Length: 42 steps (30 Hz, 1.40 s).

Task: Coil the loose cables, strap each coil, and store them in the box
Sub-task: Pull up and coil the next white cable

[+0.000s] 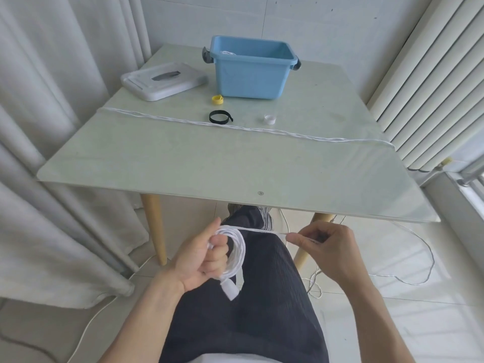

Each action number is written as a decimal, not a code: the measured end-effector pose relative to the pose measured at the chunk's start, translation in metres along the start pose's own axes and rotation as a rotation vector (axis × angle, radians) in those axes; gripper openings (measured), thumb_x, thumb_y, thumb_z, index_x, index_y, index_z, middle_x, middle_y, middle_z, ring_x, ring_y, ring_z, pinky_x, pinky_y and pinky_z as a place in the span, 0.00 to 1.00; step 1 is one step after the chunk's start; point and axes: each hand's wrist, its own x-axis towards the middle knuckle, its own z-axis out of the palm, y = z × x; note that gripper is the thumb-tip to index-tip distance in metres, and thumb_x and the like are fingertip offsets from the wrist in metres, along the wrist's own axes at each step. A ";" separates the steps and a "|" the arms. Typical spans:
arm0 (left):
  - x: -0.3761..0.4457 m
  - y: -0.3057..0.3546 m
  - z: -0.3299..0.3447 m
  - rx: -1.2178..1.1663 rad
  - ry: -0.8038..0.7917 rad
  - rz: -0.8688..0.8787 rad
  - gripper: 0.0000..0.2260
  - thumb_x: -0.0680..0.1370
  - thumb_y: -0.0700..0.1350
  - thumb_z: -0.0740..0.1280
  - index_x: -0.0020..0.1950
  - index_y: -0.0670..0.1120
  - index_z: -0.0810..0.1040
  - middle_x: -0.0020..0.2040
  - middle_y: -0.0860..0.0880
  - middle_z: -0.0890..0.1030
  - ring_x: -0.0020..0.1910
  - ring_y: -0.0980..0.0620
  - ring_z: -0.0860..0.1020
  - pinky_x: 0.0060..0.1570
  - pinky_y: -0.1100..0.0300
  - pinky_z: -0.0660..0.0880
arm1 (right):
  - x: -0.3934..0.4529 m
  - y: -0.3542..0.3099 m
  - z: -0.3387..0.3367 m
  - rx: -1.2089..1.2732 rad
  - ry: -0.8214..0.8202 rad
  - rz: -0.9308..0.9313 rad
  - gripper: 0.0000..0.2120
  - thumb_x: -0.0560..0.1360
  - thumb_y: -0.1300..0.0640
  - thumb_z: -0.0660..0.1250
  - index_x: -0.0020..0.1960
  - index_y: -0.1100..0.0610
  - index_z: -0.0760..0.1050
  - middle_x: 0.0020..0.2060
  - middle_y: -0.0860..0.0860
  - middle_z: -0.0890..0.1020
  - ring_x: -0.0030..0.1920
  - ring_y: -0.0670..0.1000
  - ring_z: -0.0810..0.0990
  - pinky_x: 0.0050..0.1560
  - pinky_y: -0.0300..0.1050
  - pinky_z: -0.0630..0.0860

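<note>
Coiling a white cable below the table edge

The left hand (203,260) grips the coil (234,251) with curled fingers; the right hand (324,244) pinches the cable's straight part (258,230). The blue box (251,72) stands on the table (209,163).

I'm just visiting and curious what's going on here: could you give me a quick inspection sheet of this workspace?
Surface: pale green glass-topped table on wooden legs.
Job's things: open blue plastic box with something white inside; yellow strap, black strap loop, small white strap.
Clutter: grey lid beside the box.
Grips: left hand holds a white cable coil; right hand pinches its free strand.
Cables: long white cable across the table; loose loops on the floor.
Surroundings: curtains, white radiator.
</note>
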 end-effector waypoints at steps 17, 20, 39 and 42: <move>0.027 -0.002 -0.024 -0.778 0.417 0.280 0.10 0.82 0.37 0.57 0.40 0.44 0.67 0.34 0.48 0.68 0.32 0.52 0.67 0.42 0.58 0.68 | -0.029 -0.013 0.031 -0.238 -0.451 -0.165 0.06 0.76 0.53 0.68 0.47 0.47 0.84 0.40 0.38 0.85 0.43 0.42 0.82 0.46 0.37 0.77; 0.031 -0.004 -0.022 -0.547 0.440 0.265 0.08 0.82 0.36 0.60 0.43 0.42 0.70 0.36 0.45 0.73 0.36 0.50 0.74 0.43 0.58 0.73 | -0.033 -0.022 0.038 -0.233 -0.448 -0.253 0.08 0.76 0.55 0.66 0.49 0.49 0.84 0.34 0.38 0.82 0.36 0.44 0.79 0.38 0.32 0.73; 0.002 -0.007 0.020 0.301 -0.581 0.012 0.28 0.82 0.62 0.48 0.51 0.42 0.78 0.34 0.43 0.74 0.28 0.50 0.68 0.33 0.56 0.65 | -0.024 -0.044 0.035 -0.017 -0.277 -0.294 0.04 0.76 0.52 0.73 0.43 0.48 0.85 0.34 0.42 0.83 0.37 0.46 0.82 0.38 0.40 0.77; -0.002 -0.004 0.021 0.409 -0.502 0.065 0.25 0.82 0.60 0.50 0.50 0.44 0.79 0.27 0.47 0.64 0.22 0.53 0.59 0.26 0.61 0.61 | -0.023 -0.045 0.034 0.035 -0.239 -0.212 0.10 0.72 0.44 0.75 0.39 0.50 0.82 0.29 0.43 0.83 0.33 0.44 0.82 0.35 0.41 0.78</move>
